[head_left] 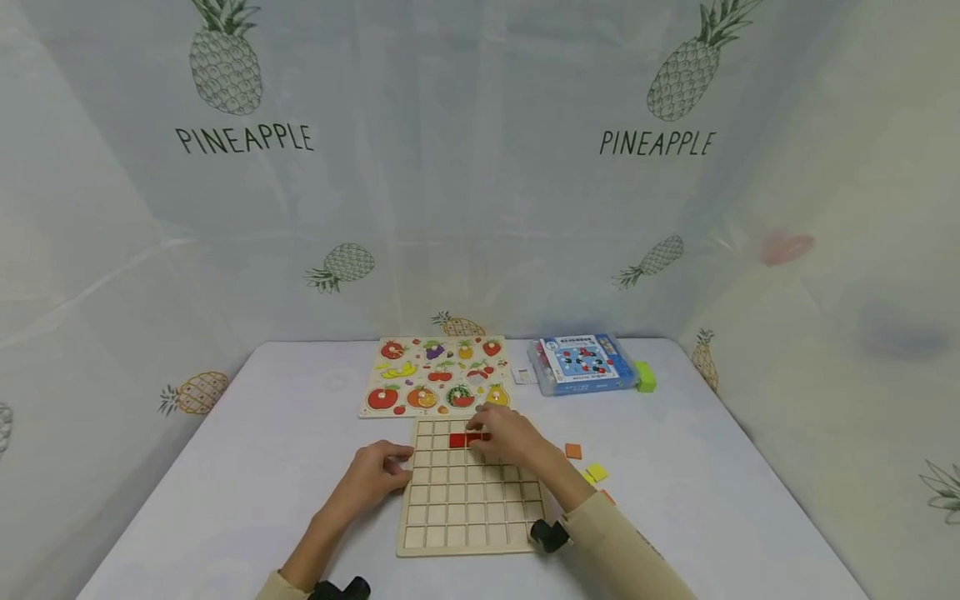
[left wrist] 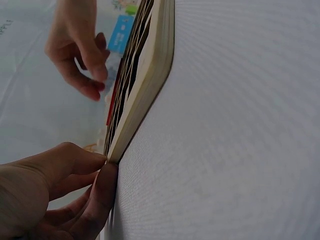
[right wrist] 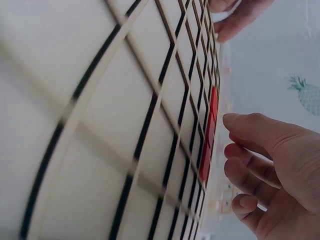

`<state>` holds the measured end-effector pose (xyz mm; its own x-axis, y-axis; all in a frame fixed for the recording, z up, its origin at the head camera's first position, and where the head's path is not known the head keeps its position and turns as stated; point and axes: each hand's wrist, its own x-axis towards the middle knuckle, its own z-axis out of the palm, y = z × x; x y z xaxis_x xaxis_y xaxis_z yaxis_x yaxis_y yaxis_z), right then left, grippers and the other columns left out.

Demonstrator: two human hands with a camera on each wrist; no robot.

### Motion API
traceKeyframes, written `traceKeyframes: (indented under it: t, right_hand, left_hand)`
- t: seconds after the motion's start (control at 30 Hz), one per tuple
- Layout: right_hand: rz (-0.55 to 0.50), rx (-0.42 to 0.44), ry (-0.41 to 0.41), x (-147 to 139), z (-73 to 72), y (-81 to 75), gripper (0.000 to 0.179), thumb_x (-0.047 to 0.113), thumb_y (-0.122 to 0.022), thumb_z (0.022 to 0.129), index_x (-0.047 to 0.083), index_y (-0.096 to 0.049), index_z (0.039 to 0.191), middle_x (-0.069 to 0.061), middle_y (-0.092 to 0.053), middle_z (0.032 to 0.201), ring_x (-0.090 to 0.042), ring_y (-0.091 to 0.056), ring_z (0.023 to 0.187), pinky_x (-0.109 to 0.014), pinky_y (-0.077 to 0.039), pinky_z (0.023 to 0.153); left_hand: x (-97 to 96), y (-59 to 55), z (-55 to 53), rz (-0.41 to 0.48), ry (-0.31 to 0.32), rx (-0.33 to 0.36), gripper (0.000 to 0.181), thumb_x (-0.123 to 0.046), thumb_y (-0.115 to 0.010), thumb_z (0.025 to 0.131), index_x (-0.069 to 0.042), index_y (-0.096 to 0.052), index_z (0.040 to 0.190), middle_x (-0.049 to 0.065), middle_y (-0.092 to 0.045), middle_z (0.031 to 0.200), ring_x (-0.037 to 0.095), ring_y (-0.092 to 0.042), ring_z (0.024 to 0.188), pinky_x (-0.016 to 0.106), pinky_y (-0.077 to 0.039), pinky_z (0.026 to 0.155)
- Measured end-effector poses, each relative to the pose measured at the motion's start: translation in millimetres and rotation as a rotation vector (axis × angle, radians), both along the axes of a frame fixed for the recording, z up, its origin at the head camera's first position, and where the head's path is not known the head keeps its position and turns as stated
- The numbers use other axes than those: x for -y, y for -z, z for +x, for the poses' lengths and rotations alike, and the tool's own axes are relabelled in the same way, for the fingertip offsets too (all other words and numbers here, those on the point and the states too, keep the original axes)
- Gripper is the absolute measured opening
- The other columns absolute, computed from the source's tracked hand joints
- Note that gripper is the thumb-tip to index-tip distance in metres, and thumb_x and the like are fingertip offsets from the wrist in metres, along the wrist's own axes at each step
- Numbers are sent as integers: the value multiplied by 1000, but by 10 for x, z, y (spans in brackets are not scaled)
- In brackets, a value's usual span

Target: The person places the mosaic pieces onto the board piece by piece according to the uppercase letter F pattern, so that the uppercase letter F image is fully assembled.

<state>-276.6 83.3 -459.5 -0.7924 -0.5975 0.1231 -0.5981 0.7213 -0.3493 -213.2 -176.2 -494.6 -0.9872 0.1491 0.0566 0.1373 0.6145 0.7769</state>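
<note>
I have the right hand over the grid's far part, toward one o'clock, its forearm running in from five; in the right wrist view its fingers pinch a red tile, of which only a sliver shows. The left hand lies at the grid's nine o'clock, forearm in from seven, its fingers loosely bent and spread apart, touching that edge without wrapping it. The grid rests flat on the counter, pale wood with thin raised ribs parting rows of square cells. Near its twelve o'clock side, red pieces fill a short stretch of one row, partly hidden from my head view by the right hand. Orange squares and yellow squares lie loose toward three o'clock; just beyond twelve sits a fruit puzzle, and toward one a blue box.
</note>
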Motion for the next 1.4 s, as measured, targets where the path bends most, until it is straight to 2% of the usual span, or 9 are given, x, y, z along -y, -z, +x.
traceKeyframes:
  t: [0.23,0.33,0.53,0.77,0.93,1.1,1.4]
  right_hand:
    - [-36,28,61,-421,53,-63,25,22,-73,88,9,-74,110,-3,-67,106,-20,-63,93,-37,-53,78]
    - [-34,56,119,-638,79,-56,26,22,-73,88,9,-73,111,-2,-67,106,-17,-61,89,-36,-53,78]
    - [-36,97,247,-1035,160,-37,27,21,-75,85,12,-73,110,0,-67,105,-18,-61,93,-35,-54,82]
    - [-48,96,280,-1358,218,-5,26,20,-77,84,10,-74,107,1,-67,98,-15,-57,81,-27,-52,74]
    - [-57,116,300,-1497,235,67,24,22,-78,83,12,-75,105,4,-66,94,-12,-53,78,-21,-49,69]
    - [-57,150,326,-1545,247,112,23,21,-78,82,15,-75,104,6,-66,95,-9,-52,78,-21,-48,69]
    - [-63,138,302,-1571,254,115,23,19,-78,83,12,-74,104,3,-66,95,-10,-50,77,-21,-47,68]
  left_hand:
    - [-1,-11,5,-9,-23,5,36,-3,-76,80,1,-70,115,11,-68,102,9,-60,68,20,-48,54]
    - [1,-14,8,-3,-26,4,36,-2,-76,79,2,-70,115,10,-68,101,10,-60,69,20,-49,54]
    - [2,-7,-5,-15,-31,6,36,-3,-76,79,0,-70,115,9,-67,100,9,-59,69,20,-48,54]
    - [-5,18,-13,-31,-48,15,36,-4,-77,79,-2,-71,114,6,-66,94,9,-58,68,20,-47,53]
    - [-19,32,-23,-24,-48,21,35,-4,-77,79,-2,-71,113,5,-66,92,9,-59,68,20,-47,54]
    - [-22,45,-32,-32,-51,28,35,-4,-77,78,-2,-72,112,4,-66,92,10,-59,68,20,-47,54]
    - [-33,10,-24,-29,-62,20,35,-2,-77,77,-1,-72,112,7,-67,96,10,-59,69,19,-47,54]
